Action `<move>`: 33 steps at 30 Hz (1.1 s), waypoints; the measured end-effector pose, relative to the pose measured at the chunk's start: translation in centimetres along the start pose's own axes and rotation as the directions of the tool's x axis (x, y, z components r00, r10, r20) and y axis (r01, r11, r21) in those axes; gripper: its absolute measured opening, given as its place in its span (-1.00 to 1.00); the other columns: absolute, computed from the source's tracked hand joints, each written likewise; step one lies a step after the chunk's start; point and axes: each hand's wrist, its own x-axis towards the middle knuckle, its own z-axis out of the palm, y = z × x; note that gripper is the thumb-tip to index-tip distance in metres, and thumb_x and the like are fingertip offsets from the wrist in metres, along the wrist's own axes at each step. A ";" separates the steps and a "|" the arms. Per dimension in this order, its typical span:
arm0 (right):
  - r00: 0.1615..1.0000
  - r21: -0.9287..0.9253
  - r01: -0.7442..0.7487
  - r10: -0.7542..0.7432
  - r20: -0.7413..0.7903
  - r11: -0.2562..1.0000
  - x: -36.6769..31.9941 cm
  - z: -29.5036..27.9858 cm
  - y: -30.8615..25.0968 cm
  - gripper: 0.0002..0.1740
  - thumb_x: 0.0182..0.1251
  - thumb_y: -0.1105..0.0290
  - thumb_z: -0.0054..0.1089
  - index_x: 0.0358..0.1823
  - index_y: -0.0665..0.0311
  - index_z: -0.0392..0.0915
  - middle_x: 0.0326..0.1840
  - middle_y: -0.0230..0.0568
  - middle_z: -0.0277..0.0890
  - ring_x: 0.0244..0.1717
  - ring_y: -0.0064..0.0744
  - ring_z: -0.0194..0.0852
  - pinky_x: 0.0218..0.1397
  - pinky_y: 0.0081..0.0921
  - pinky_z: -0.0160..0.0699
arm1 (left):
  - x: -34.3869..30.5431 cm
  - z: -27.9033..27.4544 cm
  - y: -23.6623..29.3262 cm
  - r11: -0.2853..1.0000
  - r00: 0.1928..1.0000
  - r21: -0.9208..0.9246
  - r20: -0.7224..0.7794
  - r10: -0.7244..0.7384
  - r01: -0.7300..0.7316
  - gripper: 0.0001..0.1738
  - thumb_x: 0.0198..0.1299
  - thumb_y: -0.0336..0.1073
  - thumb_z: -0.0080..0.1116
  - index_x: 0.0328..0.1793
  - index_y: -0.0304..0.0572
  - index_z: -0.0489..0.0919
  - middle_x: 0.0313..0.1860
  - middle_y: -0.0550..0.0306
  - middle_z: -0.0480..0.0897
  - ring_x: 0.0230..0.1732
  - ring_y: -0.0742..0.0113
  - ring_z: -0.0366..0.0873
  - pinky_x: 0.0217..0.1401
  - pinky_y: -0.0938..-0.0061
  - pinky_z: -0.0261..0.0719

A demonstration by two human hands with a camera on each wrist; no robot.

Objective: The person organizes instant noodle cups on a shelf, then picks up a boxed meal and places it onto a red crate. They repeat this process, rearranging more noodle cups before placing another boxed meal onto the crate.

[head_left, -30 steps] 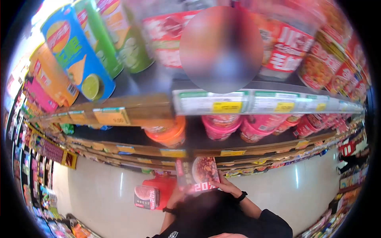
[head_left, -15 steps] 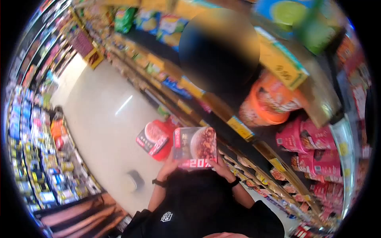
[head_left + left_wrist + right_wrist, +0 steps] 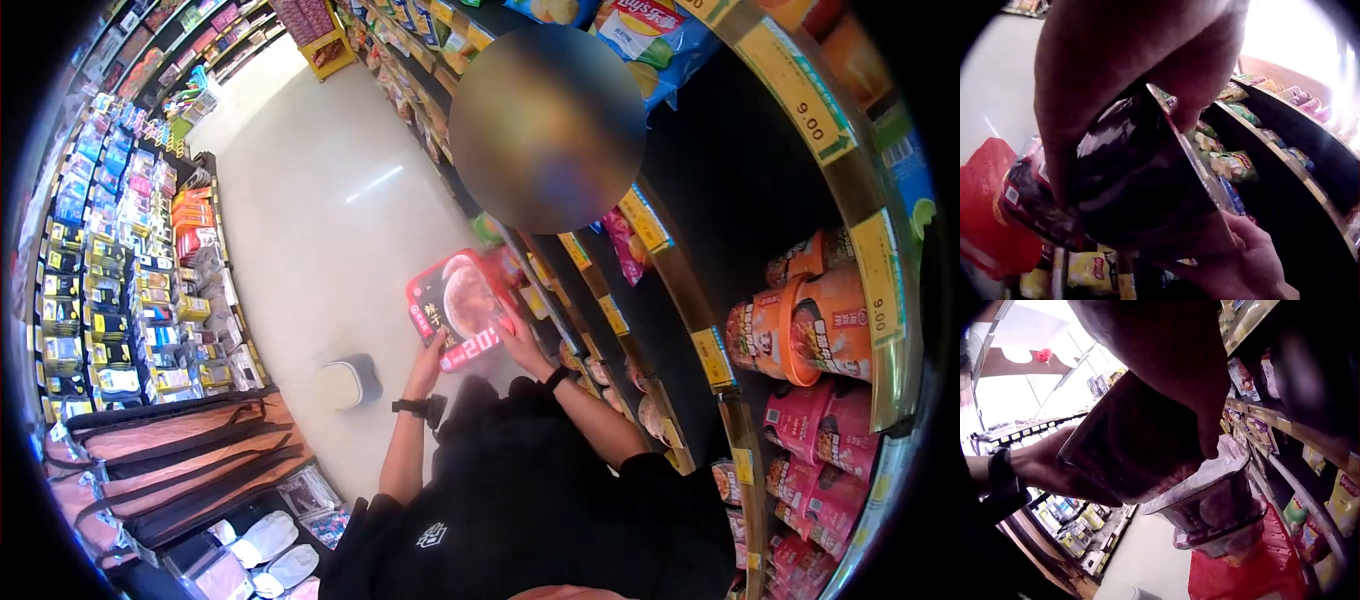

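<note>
Both hands hold a flat meal box [image 3: 468, 290] printed with a bowl of food, Chinese characters and a large "20%". In the head view the left hand [image 3: 428, 362] grips its lower left corner, and the right hand [image 3: 522, 340] holds its right side with the thumb on top. The left wrist view shows the box's dark side [image 3: 1147, 181], with the right hand [image 3: 1250, 259] at its far edge. Below, in the right wrist view, another film-wrapped food package [image 3: 1216, 509] rests over a red plastic object [image 3: 1254, 569].
A shelf of orange tubs [image 3: 800, 320], pink tubs [image 3: 815, 425] and chip bags [image 3: 650, 45] runs close along the right. Hanging goods [image 3: 110, 300] line the left side of the aisle. A grey-sided bin-like object [image 3: 350, 384] stands on the pale floor [image 3: 310, 230].
The view has swung left from the shelf front to look along the aisle. Still held in both hands, the box has tilted and now overlaps the red object, covering the other package in the head view.
</note>
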 end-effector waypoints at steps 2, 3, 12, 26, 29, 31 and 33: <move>0.996 -0.061 0.074 -0.077 -0.047 0.995 2.2 1.4 2.7 -0.37 0.41 0.36 0.11 0.45 0.39 0.18 0.39 -0.04 0.31 0.40 -0.34 0.25 0.41 -0.46 0.22 | 1.6 -1.5 0.2 0.997 0.997 0.038 -0.029 0.065 -0.064 -0.51 0.42 -0.16 0.07 0.33 -0.32 0.36 0.12 0.16 0.55 0.09 0.42 0.50 0.15 0.45 0.50; 0.985 -0.115 0.142 -0.152 -0.079 0.983 3.2 2.1 3.7 -0.40 0.40 0.37 0.11 0.42 0.39 0.22 0.35 -0.06 0.35 0.37 -0.33 0.29 0.38 -0.46 0.27 | 2.5 -2.1 0.2 0.994 0.995 0.065 -0.041 0.092 -0.089 -0.51 0.42 -0.16 0.07 0.33 -0.32 0.36 0.13 0.15 0.55 0.09 0.42 0.50 0.16 0.45 0.50; 0.999 0.098 0.007 -0.003 -0.046 0.995 6.3 2.3 3.5 -0.55 0.37 0.39 0.14 0.26 0.33 0.41 0.30 -0.19 0.41 0.27 -0.44 0.35 0.34 -0.50 0.30 | 5.6 -3.1 1.0 0.979 0.993 0.164 0.014 0.120 -0.121 -0.44 0.41 -0.09 0.06 0.36 -0.36 0.34 0.16 0.11 0.52 0.13 0.37 0.47 0.20 0.42 0.45; 0.982 -0.276 0.159 -0.180 -0.050 0.948 3.4 1.7 3.3 -0.59 0.37 0.33 0.12 0.24 0.14 0.48 0.34 0.02 0.27 0.44 -0.08 0.18 0.45 -0.29 0.19 | 5.6 -4.2 1.3 0.954 0.994 0.288 -0.045 0.097 -0.080 -0.38 0.45 0.02 -0.02 0.32 -0.43 0.31 0.11 0.03 0.52 0.06 0.33 0.49 0.10 0.42 0.48; 0.975 -0.350 0.159 -0.202 -0.090 0.923 2.9 1.3 5.0 -0.59 0.37 0.31 0.14 0.23 0.15 0.47 0.34 0.03 0.26 0.43 -0.06 0.19 0.43 -0.30 0.23 | 5.7 -3.7 1.0 0.938 0.971 0.323 -0.154 0.182 -0.124 -0.36 0.40 0.12 0.02 0.17 -0.43 0.37 -0.11 0.09 0.54 -0.12 0.38 0.48 -0.03 0.44 0.48; 0.970 -0.376 0.162 -0.217 -0.109 0.912 2.4 0.8 5.0 -0.61 0.37 0.32 0.13 0.21 0.17 0.47 0.34 0.04 0.26 0.43 -0.04 0.19 0.43 -0.29 0.24 | 6.2 -3.9 0.8 0.934 0.966 0.346 -0.196 0.166 -0.090 -0.35 0.40 0.15 0.01 0.16 -0.41 0.37 -0.11 0.10 0.53 -0.11 0.38 0.48 -0.04 0.45 0.49; 0.971 -0.380 0.143 -0.204 -0.126 0.914 1.6 0.3 4.7 -0.62 0.37 0.33 0.13 0.20 0.18 0.46 0.33 0.04 0.26 0.43 -0.04 0.19 0.43 -0.28 0.24 | 6.3 -3.9 0.6 0.937 0.958 0.338 -0.226 0.176 -0.092 -0.36 0.39 0.17 0.01 0.14 -0.38 0.38 -0.10 0.10 0.53 -0.12 0.38 0.49 -0.07 0.46 0.51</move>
